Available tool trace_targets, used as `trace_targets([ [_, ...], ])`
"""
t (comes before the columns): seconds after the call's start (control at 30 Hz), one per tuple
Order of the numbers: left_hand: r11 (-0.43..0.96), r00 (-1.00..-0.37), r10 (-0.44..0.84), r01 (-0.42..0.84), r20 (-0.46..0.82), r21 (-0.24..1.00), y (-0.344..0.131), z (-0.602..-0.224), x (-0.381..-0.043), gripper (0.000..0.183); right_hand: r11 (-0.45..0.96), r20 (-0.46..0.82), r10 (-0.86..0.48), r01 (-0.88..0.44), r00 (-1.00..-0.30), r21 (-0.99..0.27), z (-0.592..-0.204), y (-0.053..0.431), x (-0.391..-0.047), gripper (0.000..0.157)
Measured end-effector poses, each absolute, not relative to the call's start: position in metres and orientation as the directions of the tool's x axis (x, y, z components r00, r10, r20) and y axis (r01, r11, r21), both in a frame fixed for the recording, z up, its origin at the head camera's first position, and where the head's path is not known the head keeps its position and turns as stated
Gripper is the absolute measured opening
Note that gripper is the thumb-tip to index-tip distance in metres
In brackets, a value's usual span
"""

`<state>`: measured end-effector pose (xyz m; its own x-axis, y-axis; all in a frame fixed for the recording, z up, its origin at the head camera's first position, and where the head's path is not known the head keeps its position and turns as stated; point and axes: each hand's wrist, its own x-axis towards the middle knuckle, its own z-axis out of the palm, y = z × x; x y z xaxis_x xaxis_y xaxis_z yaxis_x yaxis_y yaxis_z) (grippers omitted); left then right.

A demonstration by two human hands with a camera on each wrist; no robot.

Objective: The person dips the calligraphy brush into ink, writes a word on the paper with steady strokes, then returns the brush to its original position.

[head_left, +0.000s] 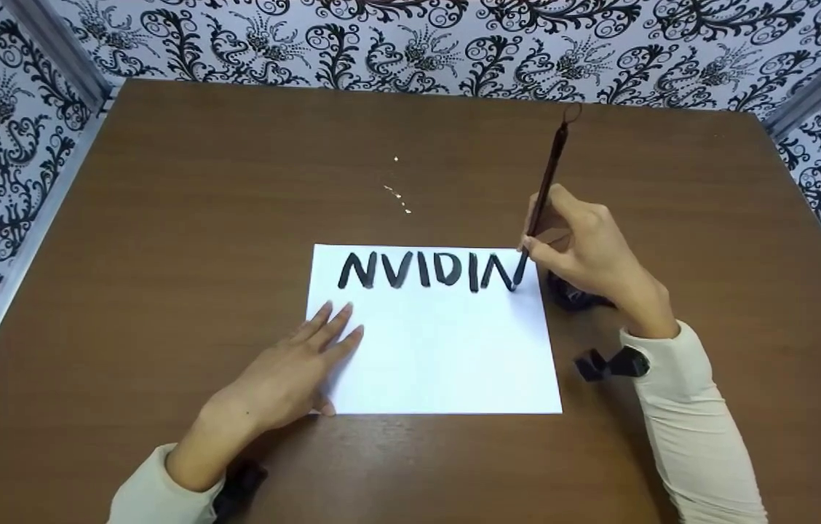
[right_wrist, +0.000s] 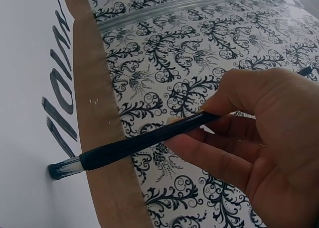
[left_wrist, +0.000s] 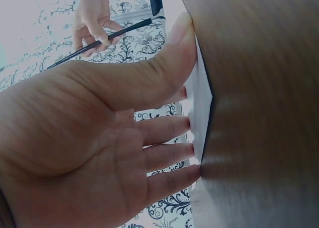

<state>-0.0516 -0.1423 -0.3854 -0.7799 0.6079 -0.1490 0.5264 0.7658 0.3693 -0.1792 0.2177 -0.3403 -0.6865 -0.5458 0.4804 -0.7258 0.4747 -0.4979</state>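
Note:
My right hand [head_left: 585,244] pinches a dark paintbrush [head_left: 547,178] between thumb and fingers, its handle slanting up and away. In the right wrist view the bristles [right_wrist: 65,169], wet with black, touch the white paper. Bold black letters [head_left: 425,271] run along the upper part of the paper [head_left: 447,356], reading "NVIDI" and then an inverted V shape, with the brush tip at the foot of its right stroke. My left hand [head_left: 287,371] rests on the paper's left edge with fingers spread, the thumb near the bottom left corner.
Beside the paper's right edge a dark round container [head_left: 572,292] is partly hidden under the right hand. Small pale flecks [head_left: 397,195] mark the brown table [head_left: 236,182] beyond the paper. Black-and-white patterned wallpaper [head_left: 425,44] borders the table.

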Motion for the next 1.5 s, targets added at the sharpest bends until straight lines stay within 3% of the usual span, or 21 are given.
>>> trace_targets([
  [0.27, 0.770, -0.781, 0.605, 0.522, -0.156, 0.368, -0.141, -0.386, -0.052, 0.088, 0.499, 0.423, -0.547, -0.687, -0.723, -0.529, -0.340, 0.219, -0.178, 0.027],
  [0.67, 0.760, -0.781, 0.610, 0.526, -0.138, 0.381, -0.143, -0.384, -0.051, 0.087, 0.460, 0.546, -0.390, -0.671, -0.741, -0.582, -0.337, 0.218, -0.178, 0.028],
  [1.0, 0.763, -0.783, 0.605, 0.520, -0.142, 0.383, -0.143, -0.384, -0.050, 0.087, 0.432, 0.504, -0.334, -0.605, -0.796, -0.669, -0.347, 0.212, -0.181, 0.030],
  [1.5, 0.767, -0.785, 0.603, 0.522, -0.140, 0.374, -0.144, -0.384, -0.051, 0.090, 0.427, 0.501, -0.315, -0.592, -0.806, -0.684, -0.351, 0.213, -0.186, 0.028],
])
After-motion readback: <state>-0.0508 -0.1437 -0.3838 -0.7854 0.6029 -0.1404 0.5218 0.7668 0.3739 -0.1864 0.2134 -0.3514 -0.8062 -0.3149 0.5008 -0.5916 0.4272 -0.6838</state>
